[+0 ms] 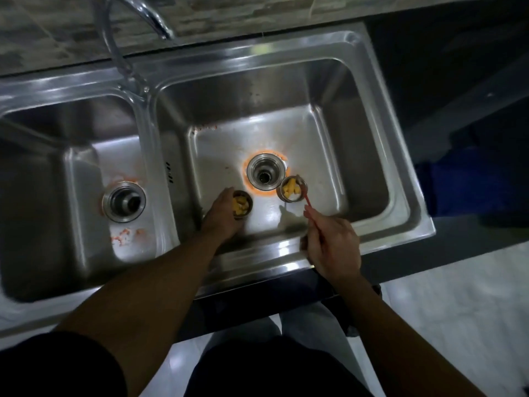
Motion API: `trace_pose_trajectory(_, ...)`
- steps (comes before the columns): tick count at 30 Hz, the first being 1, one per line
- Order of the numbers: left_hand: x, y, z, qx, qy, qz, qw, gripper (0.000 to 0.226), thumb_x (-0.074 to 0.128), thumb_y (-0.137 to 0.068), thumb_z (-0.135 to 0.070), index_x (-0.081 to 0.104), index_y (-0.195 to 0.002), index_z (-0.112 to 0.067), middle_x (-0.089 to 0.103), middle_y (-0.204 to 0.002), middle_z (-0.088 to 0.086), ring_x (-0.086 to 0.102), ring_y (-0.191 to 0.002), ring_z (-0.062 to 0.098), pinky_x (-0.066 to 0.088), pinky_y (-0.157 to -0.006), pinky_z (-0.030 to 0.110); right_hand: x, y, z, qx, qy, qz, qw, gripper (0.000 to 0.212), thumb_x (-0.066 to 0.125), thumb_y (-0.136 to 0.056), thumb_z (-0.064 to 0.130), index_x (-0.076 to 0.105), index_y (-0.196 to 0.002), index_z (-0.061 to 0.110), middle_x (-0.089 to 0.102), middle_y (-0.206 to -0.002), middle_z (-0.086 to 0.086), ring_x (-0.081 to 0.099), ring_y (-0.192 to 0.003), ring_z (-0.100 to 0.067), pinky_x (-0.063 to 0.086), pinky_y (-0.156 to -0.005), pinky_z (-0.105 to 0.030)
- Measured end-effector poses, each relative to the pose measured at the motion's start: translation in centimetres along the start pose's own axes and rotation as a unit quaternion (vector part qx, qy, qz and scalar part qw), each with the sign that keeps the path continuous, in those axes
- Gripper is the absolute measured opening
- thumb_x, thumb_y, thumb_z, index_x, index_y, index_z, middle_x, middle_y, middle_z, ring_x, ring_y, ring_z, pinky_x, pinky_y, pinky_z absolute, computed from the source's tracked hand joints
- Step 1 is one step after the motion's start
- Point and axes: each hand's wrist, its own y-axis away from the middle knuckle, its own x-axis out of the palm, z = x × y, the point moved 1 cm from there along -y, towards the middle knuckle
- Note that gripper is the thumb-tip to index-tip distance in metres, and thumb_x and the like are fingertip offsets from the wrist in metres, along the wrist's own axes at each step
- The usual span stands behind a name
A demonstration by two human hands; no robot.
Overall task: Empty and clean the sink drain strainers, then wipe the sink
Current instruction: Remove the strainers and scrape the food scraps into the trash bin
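Note:
Two steel strainer baskets holding yellow food bits are in the right basin of the double sink [400, 196]. My left hand [220, 216] grips the left strainer [242, 207] near the basin floor. The right strainer [292, 189] hangs tilted beside the open right drain [266, 173], hooked on a thin red tool [309, 204] held in my right hand [332, 245]. An orange ring of residue surrounds that drain. The left basin's drain [124, 200] is open too, with orange smears around it and in front of it.
The chrome faucet [148, 21] arches over the divider between the basins. A tiled wall runs behind the sink. Something blue [481, 181] sits in the dark to the right. Pale floor tiles show below the counter's front edge.

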Motion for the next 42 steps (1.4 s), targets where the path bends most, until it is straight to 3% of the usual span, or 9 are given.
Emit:
trace_pose_trajectory(3, 0.1, -0.7, -0.1, 0.023, -0.039, -0.006, 0.999, 0.097, 0.083, -0.078, -0.025, 0.025, -0.157, -0.021, 0.030, -0.162, 0.006, 0.032, -0.148, 0.028, 0.035, -0.119, 0.043, 0.5, -0.1, -0.5, -0.010, 0.040, 0.007, 0.999, 0.040, 0.046, -0.101, 0.023, 0.060, -0.137, 0.014, 0.072, -0.076, 0.002, 0.063, -0.068, -0.013, 0.045, -0.087, -0.026)
trace_pose_trajectory(10, 0.4, -1.2, -1.0, 0.074, -0.056, -0.034, 0.995, 0.085, 0.085, -0.069, -0.028, 0.044, -0.143, -0.023, 0.046, -0.143, 0.003, 0.044, -0.133, 0.027, 0.047, -0.105, 0.040, 1.0, 0.1, -1.1, -0.010, 0.063, 0.002, 0.998, 0.037, 0.043, -0.104, 0.027, 0.062, -0.132, 0.011, 0.070, -0.105, -0.003, 0.060, -0.095, -0.016, 0.044, -0.092, -0.033)
trace_pose_trajectory(17, -0.1, 1.7, -3.4, 0.117, 0.008, -0.073, 0.990, 0.082, 0.085, -0.062, -0.037, 0.048, -0.135, -0.031, 0.049, -0.127, -0.005, 0.053, -0.115, 0.019, 0.048, -0.091, 0.030, 0.5, 0.0, -0.9, 0.031, -0.012, -0.032, 0.999, 0.019, 0.060, -0.097, 0.013, 0.074, -0.106, 0.003, 0.073, -0.089, -0.007, 0.066, -0.079, -0.020, 0.057, -0.078, -0.035)
trace_pose_trajectory(23, -1.7, 5.3, -6.4, 0.168, 0.025, -0.119, 0.978, 0.074, 0.086, -0.061, -0.031, 0.052, -0.127, -0.035, 0.049, -0.120, -0.008, 0.053, -0.111, 0.015, 0.045, -0.089, 0.027, -0.6, -0.3, -0.5, 0.217, -0.161, -0.063, 0.961, 0.008, 0.057, -0.100, 0.027, 0.059, -0.093, 0.028, 0.071, -0.083, -0.002, 0.067, -0.068, -0.009, 0.055, -0.066, -0.020)
trace_pose_trajectory(25, -2.0, 6.7, -7.9, 0.190, 0.032, -0.135, 0.972, 0.071, 0.085, -0.060, -0.031, 0.053, -0.122, -0.041, 0.048, -0.117, -0.010, 0.053, -0.108, 0.013, 0.043, -0.086, 0.022, -1.6, 0.0, -0.8, 0.248, -0.204, -0.114, 0.940, 0.010, 0.053, -0.101, 0.033, 0.049, -0.093, 0.038, 0.070, -0.090, 0.004, 0.065, -0.071, 0.003, 0.051, -0.063, -0.012)
trace_pose_trajectory(27, -2.4, 8.0, -9.5, 0.216, 0.056, -0.151, 0.963, 0.073, 0.086, -0.059, -0.031, 0.052, -0.121, -0.046, 0.047, -0.118, -0.011, 0.051, -0.108, 0.008, 0.040, -0.087, 0.016, -2.8, 0.4, -1.2, 0.258, -0.236, -0.140, 0.926, 0.002, 0.051, -0.100, 0.037, 0.052, -0.099, 0.038, 0.069, -0.089, 0.013, 0.066, -0.073, 0.003, 0.054, -0.064, -0.020)
trace_pose_trajectory(31, -0.6, 11.0, -14.8, 0.281, 0.056, -0.153, 0.946, 0.073, 0.091, -0.057, -0.032, 0.061, -0.123, -0.027, 0.055, -0.129, -0.003, 0.052, -0.119, 0.006, 0.043, -0.098, 0.017, -7.6, 4.0, -3.1, 0.219, -0.267, -0.214, 0.914, 0.027, 0.054, -0.099, 0.032, 0.066, -0.122, 0.035, 0.068, -0.093, 0.039, 0.065, -0.084, 0.016, 0.044, -0.073, 0.002)
trace_pose_trajectory(35, 3.8, 14.6, -20.7, 0.336, 0.066, -0.104, 0.934, 0.072, 0.089, -0.058, -0.037, 0.060, -0.123, -0.028, 0.058, -0.122, -0.006, 0.050, -0.106, -0.013, 0.032, -0.089, -0.003, -12.7, 8.8, -6.4, 0.216, -0.307, -0.311, 0.873, 0.028, 0.060, -0.096, 0.027, 0.074, -0.120, 0.022, 0.076, -0.092, 0.022, 0.073, -0.083, -0.002, 0.056, -0.079, -0.015)
trace_pose_trajectory(42, 15.4, 20.5, -28.5, 0.424, 0.092, 0.039, 0.900, 0.080, 0.090, -0.056, -0.035, 0.059, -0.130, -0.027, 0.068, -0.118, -0.012, 0.066, -0.110, 0.003, 0.055, -0.092, 0.020, -19.1, 18.2, -13.7, 0.252, -0.266, -0.420, 0.830, 0.017, 0.066, -0.096, 0.018, 0.076, -0.109, 0.018, 0.078, -0.095, 0.006, 0.076, -0.083, -0.016, 0.063, -0.079, -0.037)
